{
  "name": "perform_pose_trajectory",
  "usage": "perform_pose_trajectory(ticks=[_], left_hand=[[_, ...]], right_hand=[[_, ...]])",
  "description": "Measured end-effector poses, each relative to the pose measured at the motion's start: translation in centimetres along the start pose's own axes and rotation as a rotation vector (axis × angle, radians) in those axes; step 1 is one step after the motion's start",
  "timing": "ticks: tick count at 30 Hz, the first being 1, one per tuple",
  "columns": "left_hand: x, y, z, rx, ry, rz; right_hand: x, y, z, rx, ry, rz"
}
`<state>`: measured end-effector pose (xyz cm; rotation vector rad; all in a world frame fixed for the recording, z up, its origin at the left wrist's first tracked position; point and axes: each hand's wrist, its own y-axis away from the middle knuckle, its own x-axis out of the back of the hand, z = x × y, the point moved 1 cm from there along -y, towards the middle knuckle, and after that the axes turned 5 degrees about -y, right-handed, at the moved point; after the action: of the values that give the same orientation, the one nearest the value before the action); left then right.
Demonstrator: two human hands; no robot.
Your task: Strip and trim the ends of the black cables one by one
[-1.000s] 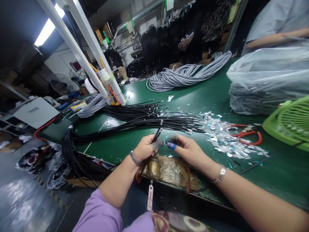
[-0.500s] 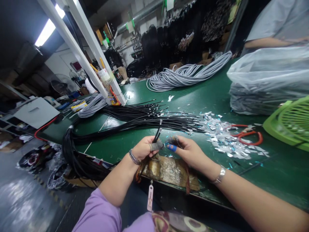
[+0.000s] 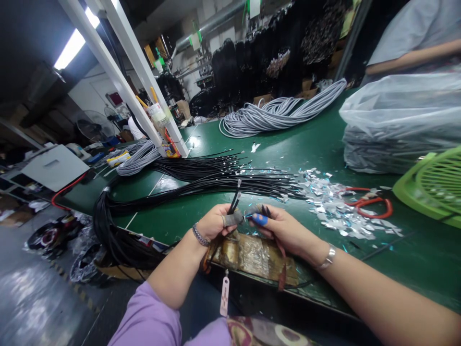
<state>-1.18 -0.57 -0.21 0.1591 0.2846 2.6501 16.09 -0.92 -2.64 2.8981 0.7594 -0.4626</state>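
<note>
Over the near left corner of the green desk [image 3: 288, 149], a thick bundle of black cables [image 3: 108, 216], looped down past the edge and fanned out along the top, loose ends laid toward the middle within reach of both hands. Behind it, at the foot of a white post [image 3: 144, 81], a small grey coil [image 3: 139, 158], seemingly parked out of the way. At the middle of the near edge, the left hand [image 3: 212, 223], clenched around two black cable ends [image 3: 235, 199] and holding them upright, probably so the bared tips stand clear of the taped fingers [image 3: 232, 218]. Just beside it, nearly touching, the right hand [image 3: 284, 228], one fingertip under a blue cover [image 3: 260, 219], closed in a pinch on a few dark strands [image 3: 265, 210] too fine to make out. Beneath both wrists, a tape-wrapped pad [image 3: 252, 257] along the desk edge, likely a cushion, with a pale tag [image 3: 224, 295] dangling below. Along the far edge, long grey cables [image 3: 277, 113] in a sweeping heap. Right of the hands, a scatter of silvery foil scraps [image 3: 331, 206], apparently left where dropped, and among them a red-handled tool [image 3: 374, 204] lying flat, near the right hand. Toward the right edge, a filled clear plastic bag [image 3: 399, 120] and a green slatted basket [image 3: 435, 185]; above them a co-worker's bare arm [image 3: 414, 57], well apart.
</note>
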Motion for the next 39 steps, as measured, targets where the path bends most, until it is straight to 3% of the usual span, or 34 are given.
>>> perform_pose_trajectory(ticks=[6,11,17,23,39], left_hand=[[-0.1,0.0,0.0,-0.001,-0.018,0.007],[-0.2,-0.1,-0.1,0.001,-0.048,0.014],[0.2,-0.6,-0.8,-0.080,-0.001,0.170],[0.2,-0.6,-0.6,-0.065,0.014,0.228],[-0.3,-0.4,-0.2,-0.025,-0.045,0.243]], right_hand=[[-0.1,-0.3,0.5,-0.073,-0.014,-0.009],[0.0,-0.5,0.5,0.136,0.353,0.148],[0.1,0.2,0.3,0.273,0.729,0.212],[-0.6,0.9,-0.4,0.330,0.721,0.112],[-1.0,0.6,-0.9,0.275,0.628,0.128]])
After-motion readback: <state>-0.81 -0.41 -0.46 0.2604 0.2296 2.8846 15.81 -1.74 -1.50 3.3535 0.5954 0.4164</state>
